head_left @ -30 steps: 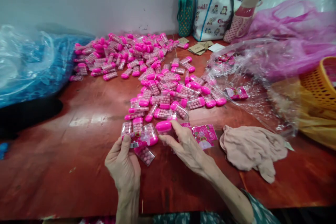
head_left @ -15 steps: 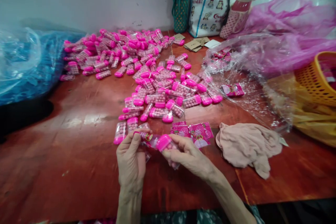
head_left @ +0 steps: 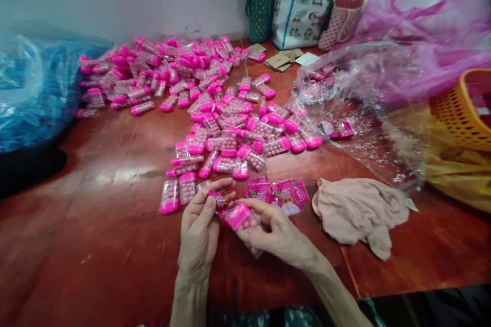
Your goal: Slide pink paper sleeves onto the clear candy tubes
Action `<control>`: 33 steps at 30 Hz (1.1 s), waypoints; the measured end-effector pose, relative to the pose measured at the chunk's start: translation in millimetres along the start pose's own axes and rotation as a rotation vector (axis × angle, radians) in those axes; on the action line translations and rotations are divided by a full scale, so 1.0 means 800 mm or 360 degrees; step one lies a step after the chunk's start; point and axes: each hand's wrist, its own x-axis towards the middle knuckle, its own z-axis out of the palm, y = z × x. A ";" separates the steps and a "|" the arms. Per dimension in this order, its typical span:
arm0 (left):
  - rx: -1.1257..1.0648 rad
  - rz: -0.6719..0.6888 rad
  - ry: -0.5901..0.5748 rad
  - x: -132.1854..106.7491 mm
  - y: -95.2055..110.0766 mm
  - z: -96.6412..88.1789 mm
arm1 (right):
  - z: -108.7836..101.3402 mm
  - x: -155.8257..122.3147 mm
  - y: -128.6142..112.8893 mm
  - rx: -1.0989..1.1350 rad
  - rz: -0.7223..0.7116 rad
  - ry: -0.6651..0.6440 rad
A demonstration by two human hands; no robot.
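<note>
Between thumb and fingers, my left hand pinches a pink printed plastic sleeve. A small clear candy box with a pink cap and pink balls inside is gripped by my right hand. The cap end appears to be inside the sleeve's opening; the fingers cover part of the box. Just beyond my left hand lie a candy box and another one, with a third partly hidden by the fingers. Flat printed sleeves rest on the table behind my right hand.
A heap of pink-capped candy boxes spreads across the table. A blue plastic bag stands left. To the right are a beige cloth, clear plastic bag and yellow basket. A patterned bag stands by the wall.
The capped end of the box has moved further into the sleeve, toward my left hand. My left hand has shifted slightly right, and the whole view has shifted a little.
</note>
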 end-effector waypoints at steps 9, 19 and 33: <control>-0.0175 -0.0065 -0.0021 0.001 -0.007 0.004 | 0.002 0.002 -0.005 -0.0193 -0.0155 0.0206; -0.0267 -0.0467 0.0095 -0.023 -0.019 0.030 | 0.003 -0.006 0.004 -0.0522 -0.0300 0.0542; -0.0290 -0.0474 0.0148 -0.023 -0.009 0.033 | 0.022 -0.022 0.007 -0.0717 -0.0318 0.0642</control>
